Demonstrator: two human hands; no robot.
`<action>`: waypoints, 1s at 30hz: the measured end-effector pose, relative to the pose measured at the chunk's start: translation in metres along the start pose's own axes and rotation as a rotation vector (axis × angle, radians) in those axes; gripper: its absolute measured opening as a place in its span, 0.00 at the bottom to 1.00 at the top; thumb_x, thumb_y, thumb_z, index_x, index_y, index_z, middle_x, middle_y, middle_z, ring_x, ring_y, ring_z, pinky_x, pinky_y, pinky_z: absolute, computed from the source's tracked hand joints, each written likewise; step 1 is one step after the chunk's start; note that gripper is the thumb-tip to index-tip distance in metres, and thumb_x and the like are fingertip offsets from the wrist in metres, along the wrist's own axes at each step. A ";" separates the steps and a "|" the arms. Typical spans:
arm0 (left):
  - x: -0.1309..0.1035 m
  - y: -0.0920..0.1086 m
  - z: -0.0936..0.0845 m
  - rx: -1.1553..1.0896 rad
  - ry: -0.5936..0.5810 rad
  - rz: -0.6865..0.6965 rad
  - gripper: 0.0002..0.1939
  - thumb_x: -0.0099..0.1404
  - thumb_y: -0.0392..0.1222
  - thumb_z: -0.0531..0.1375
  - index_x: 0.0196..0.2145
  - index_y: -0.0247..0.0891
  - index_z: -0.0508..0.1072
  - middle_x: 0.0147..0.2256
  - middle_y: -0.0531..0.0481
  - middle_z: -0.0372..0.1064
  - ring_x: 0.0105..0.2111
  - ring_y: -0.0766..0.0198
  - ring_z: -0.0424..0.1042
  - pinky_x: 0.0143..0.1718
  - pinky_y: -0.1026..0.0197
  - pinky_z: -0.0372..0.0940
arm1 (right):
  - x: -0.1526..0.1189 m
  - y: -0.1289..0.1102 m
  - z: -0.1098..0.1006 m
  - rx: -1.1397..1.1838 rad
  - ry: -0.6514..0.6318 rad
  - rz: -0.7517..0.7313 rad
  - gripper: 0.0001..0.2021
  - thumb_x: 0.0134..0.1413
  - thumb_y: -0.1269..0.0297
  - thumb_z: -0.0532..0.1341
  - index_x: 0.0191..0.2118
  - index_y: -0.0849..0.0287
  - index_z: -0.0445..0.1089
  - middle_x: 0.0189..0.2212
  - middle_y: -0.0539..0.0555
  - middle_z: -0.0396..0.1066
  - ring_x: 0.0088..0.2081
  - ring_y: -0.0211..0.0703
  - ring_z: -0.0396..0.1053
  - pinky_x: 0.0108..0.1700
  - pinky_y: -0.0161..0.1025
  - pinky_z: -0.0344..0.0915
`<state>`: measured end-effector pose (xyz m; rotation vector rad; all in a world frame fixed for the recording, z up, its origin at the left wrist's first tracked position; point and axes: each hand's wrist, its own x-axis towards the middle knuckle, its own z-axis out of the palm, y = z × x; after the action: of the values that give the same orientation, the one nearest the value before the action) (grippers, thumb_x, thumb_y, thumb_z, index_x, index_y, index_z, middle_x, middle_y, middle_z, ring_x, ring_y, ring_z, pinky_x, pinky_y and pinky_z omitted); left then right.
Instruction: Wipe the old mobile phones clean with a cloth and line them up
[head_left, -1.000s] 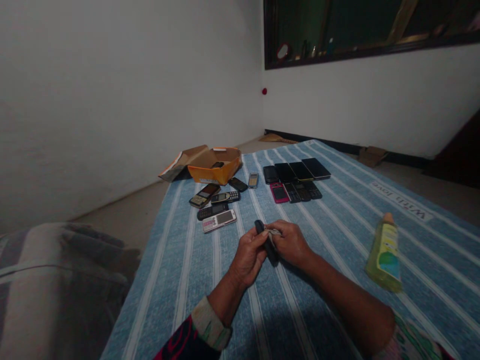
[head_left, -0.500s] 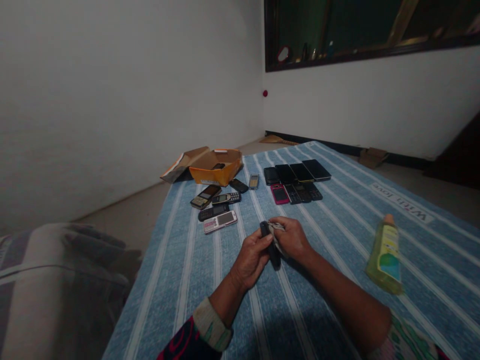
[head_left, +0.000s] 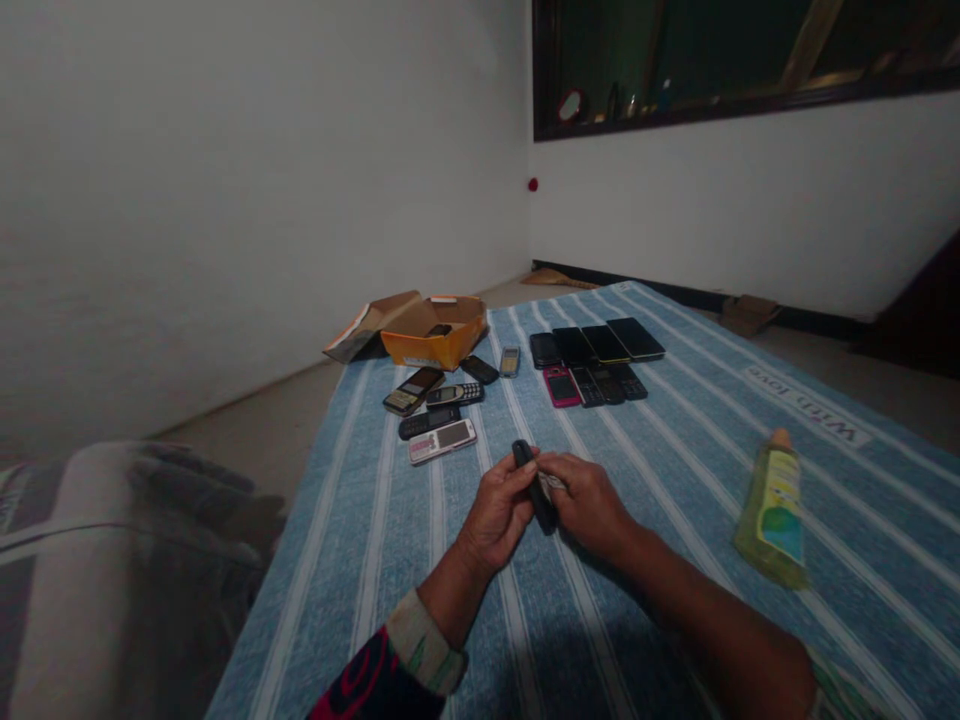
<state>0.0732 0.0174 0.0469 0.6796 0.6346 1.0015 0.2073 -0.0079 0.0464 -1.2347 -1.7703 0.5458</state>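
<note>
Black plastic sits in the grip of both hands: a small dark phone is clasped by the left hand along its near side, while the right hand closes on it from the other side with a pale scrap of cloth pinched against it. Both grips are clenched on the phone, which is held just above the blue striped bedspread, in front of the person.

Judging by the cloth, the step in hand looks like wiping the handset. The next move would call for the left hand to keep the body steady while the right drags the cloth along it.

The phone's long axis runs from near right to far left, its top end poking out above the left fingers toward the far wall.

Further out, a loose cluster of keypad phones lies to the far left, a neat double row of phones straight ahead, and an orange cardboard box at the bed's far corner. A yellow-green bottle lies well apart to the right.
</note>
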 end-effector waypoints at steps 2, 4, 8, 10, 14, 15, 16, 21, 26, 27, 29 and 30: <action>0.001 0.001 0.000 -0.017 0.043 0.006 0.18 0.51 0.39 0.72 0.39 0.32 0.74 0.37 0.44 0.77 0.41 0.59 0.76 0.49 0.60 0.67 | -0.005 -0.003 0.000 -0.012 -0.014 -0.044 0.18 0.49 0.80 0.51 0.39 0.59 0.74 0.37 0.56 0.74 0.40 0.43 0.71 0.45 0.38 0.66; 0.002 0.002 -0.001 -0.030 0.083 0.016 0.19 0.51 0.38 0.72 0.39 0.32 0.73 0.39 0.42 0.77 0.42 0.58 0.76 0.49 0.58 0.67 | -0.011 -0.006 0.001 -0.046 -0.019 -0.063 0.17 0.50 0.80 0.51 0.38 0.59 0.73 0.35 0.55 0.73 0.37 0.42 0.71 0.41 0.36 0.66; 0.005 0.002 -0.002 -0.036 0.147 0.045 0.19 0.51 0.39 0.72 0.38 0.32 0.73 0.39 0.41 0.77 0.41 0.57 0.77 0.46 0.58 0.69 | -0.017 -0.012 0.000 -0.105 -0.020 -0.052 0.15 0.48 0.80 0.53 0.35 0.59 0.73 0.31 0.53 0.71 0.33 0.41 0.69 0.37 0.36 0.65; 0.005 0.002 -0.001 -0.023 0.172 0.066 0.18 0.50 0.39 0.72 0.37 0.33 0.73 0.38 0.43 0.77 0.40 0.58 0.77 0.44 0.59 0.69 | -0.015 -0.014 -0.001 -0.092 -0.020 -0.058 0.13 0.50 0.79 0.54 0.34 0.58 0.73 0.31 0.53 0.71 0.32 0.41 0.68 0.36 0.35 0.64; 0.002 0.000 0.005 0.000 0.179 0.073 0.20 0.48 0.38 0.73 0.38 0.33 0.73 0.35 0.46 0.77 0.38 0.61 0.77 0.41 0.63 0.69 | -0.007 -0.014 -0.001 -0.020 0.023 -0.087 0.15 0.52 0.80 0.53 0.37 0.58 0.73 0.34 0.54 0.72 0.37 0.41 0.70 0.41 0.37 0.65; 0.001 0.000 0.007 0.000 0.178 0.072 0.20 0.48 0.38 0.73 0.37 0.33 0.73 0.35 0.46 0.77 0.37 0.61 0.77 0.41 0.63 0.69 | -0.006 -0.014 0.000 -0.016 0.041 -0.083 0.15 0.52 0.80 0.53 0.38 0.58 0.73 0.35 0.55 0.72 0.38 0.42 0.70 0.42 0.37 0.65; 0.001 0.000 0.008 -0.002 0.179 0.071 0.20 0.48 0.39 0.73 0.37 0.33 0.73 0.34 0.47 0.77 0.36 0.61 0.77 0.40 0.64 0.69 | -0.005 -0.014 0.000 -0.019 0.053 -0.078 0.15 0.52 0.80 0.53 0.38 0.58 0.73 0.35 0.55 0.73 0.38 0.42 0.70 0.43 0.38 0.66; 0.002 -0.001 0.007 -0.001 0.216 0.082 0.18 0.47 0.40 0.73 0.35 0.33 0.74 0.33 0.47 0.77 0.35 0.61 0.77 0.38 0.64 0.69 | -0.009 -0.017 0.001 -0.063 0.031 -0.121 0.14 0.55 0.78 0.52 0.38 0.58 0.72 0.35 0.55 0.72 0.38 0.42 0.70 0.42 0.37 0.66; 0.002 0.000 0.007 0.009 0.253 0.107 0.17 0.48 0.41 0.73 0.34 0.32 0.74 0.34 0.45 0.77 0.37 0.60 0.76 0.39 0.63 0.70 | -0.012 -0.016 0.003 -0.125 0.005 -0.131 0.12 0.55 0.78 0.54 0.37 0.59 0.72 0.34 0.56 0.71 0.36 0.43 0.69 0.39 0.37 0.66; 0.002 0.000 0.007 0.006 0.245 0.105 0.18 0.48 0.40 0.73 0.35 0.32 0.74 0.34 0.46 0.77 0.37 0.61 0.76 0.39 0.63 0.70 | -0.010 -0.015 0.003 -0.118 0.010 -0.126 0.12 0.55 0.78 0.54 0.37 0.59 0.72 0.34 0.56 0.71 0.36 0.42 0.69 0.39 0.37 0.66; 0.001 0.000 0.009 -0.005 0.216 0.103 0.18 0.47 0.40 0.73 0.34 0.33 0.74 0.32 0.48 0.76 0.35 0.63 0.76 0.37 0.65 0.69 | -0.005 -0.013 0.004 -0.093 0.032 -0.114 0.12 0.55 0.79 0.54 0.36 0.59 0.72 0.33 0.55 0.71 0.35 0.42 0.69 0.39 0.36 0.66; 0.001 0.000 0.009 -0.012 0.200 0.105 0.18 0.47 0.40 0.73 0.34 0.33 0.74 0.31 0.49 0.76 0.33 0.64 0.76 0.36 0.66 0.69 | -0.003 -0.012 0.004 -0.082 0.044 -0.108 0.12 0.55 0.79 0.54 0.36 0.58 0.72 0.33 0.54 0.71 0.35 0.41 0.69 0.39 0.36 0.65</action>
<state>0.0801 0.0162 0.0528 0.6117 0.7729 1.1796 0.1980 -0.0149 0.0524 -1.1897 -1.8253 0.3850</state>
